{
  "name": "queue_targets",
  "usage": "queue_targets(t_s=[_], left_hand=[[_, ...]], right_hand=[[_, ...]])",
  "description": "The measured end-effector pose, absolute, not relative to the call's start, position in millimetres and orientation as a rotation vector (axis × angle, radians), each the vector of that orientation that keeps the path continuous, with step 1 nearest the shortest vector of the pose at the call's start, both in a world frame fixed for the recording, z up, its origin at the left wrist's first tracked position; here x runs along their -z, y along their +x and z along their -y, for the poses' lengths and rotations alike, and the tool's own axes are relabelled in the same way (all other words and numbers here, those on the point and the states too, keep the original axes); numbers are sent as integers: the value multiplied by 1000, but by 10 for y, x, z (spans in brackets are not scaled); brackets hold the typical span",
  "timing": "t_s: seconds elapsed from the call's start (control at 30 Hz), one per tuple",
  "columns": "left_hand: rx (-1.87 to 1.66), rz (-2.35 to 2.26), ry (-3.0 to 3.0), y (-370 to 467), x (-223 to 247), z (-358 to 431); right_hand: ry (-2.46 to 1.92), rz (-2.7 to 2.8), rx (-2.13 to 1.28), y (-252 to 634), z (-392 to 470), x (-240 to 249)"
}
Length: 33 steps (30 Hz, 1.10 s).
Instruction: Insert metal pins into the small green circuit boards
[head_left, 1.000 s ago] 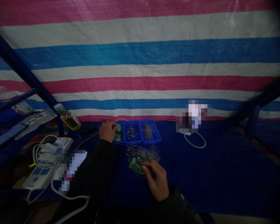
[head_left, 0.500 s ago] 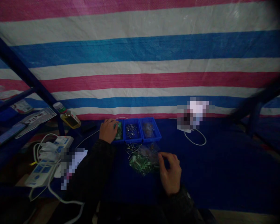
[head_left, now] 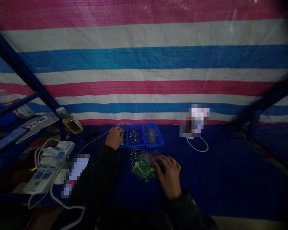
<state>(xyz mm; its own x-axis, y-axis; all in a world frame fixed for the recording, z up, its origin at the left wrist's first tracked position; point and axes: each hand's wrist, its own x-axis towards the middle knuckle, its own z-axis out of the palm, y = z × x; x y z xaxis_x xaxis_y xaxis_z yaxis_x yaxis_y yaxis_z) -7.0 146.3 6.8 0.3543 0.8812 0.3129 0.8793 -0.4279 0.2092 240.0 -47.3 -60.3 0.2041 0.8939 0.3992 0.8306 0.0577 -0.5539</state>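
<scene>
Green pieces (head_left: 143,170) on a blue table (head_left: 218,179)

Power strip (head_left: 36,186), striped sheet (head_left: 144,57) behind. Left hand (head_left: 114,138) over a tray (head_left: 124,147); glossy heap in front, right hand (head_left: 170,176) at its edge. Cannot tell if either grip is closed.

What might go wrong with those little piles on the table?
The loose pins lie close to the clear packets and green pieces, so they might get mixed. The right hand, beside them, could nudge some astray. The left hand hides part of the left blue tray, so stray pieces might go unnoticed.
</scene>
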Motion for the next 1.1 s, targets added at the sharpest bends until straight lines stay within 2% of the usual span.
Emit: queue_targets(t_s=[0.23,0.4,0.5,0.63,0.77,1.1], left_hand=[[-696,-1675,2546,-86,-222,-1343],[-1306,-1446,2364,126,-381,-864],[-1472,-1171,2310,274,-317,-439],[-1483,-955,2218,401,-65,-4],[-1414,-940,2140,436,133,140],[-1189,-868,2161,454,170,165]], right_hand=[[-1716,1615,-118,2389,470,640],[-1690,1613,-120,2393,446,642],[-1712,1584,-123,2398,447,659],[-1743,1568,-182,2410,458,686],[-1686,1520,-265,2428,471,675],[-1444,1303,-474,2437,498,522]])
